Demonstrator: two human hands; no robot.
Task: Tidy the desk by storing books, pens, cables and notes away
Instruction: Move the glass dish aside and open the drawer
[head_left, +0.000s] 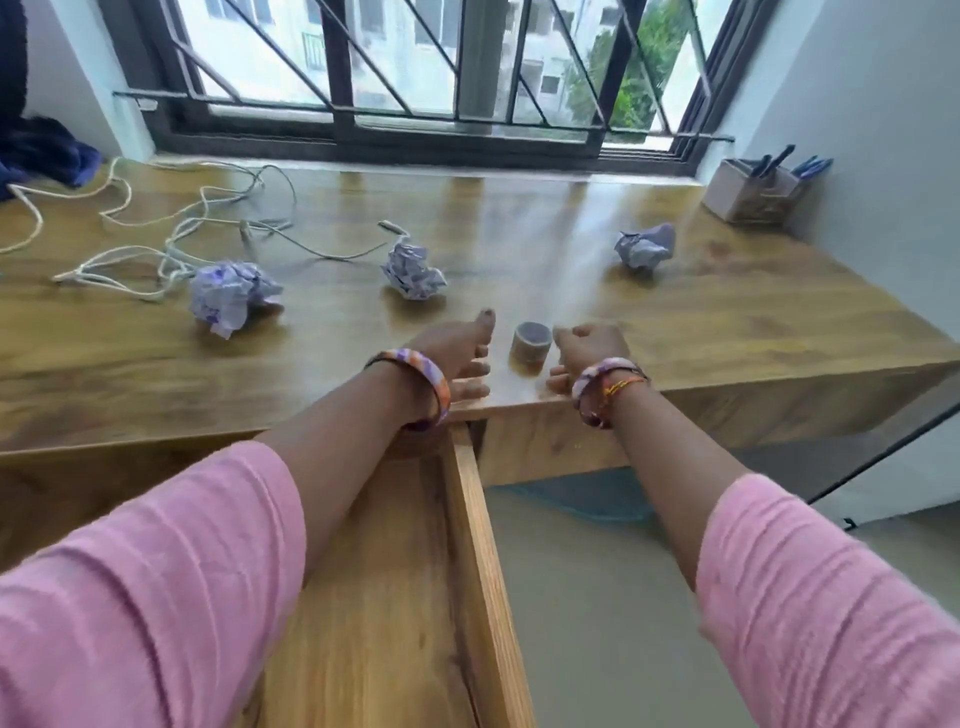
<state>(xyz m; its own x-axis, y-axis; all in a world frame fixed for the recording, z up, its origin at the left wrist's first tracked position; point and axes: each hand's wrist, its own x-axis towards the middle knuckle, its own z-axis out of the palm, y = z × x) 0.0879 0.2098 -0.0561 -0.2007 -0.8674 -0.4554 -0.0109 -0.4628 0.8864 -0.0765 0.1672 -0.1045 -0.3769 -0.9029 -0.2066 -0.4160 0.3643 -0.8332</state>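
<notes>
A small brown tape roll (531, 347) stands upright near the desk (727, 322) front edge, between the left hand (457, 358) and the right hand (587, 353); both are half open, holding nothing. Behind lie three crumpled paper balls (413, 270), white with purple marks. Tangled white cables (171, 244) spread far left. A pen holder (753, 195) stands far right. A drawer (467, 519) is open below.

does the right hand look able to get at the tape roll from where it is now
Probably yes. The right hand sits on the desk just right of the tape roll, with bare wood between them. The left hand flanks the roll's other side without covering it.
</notes>
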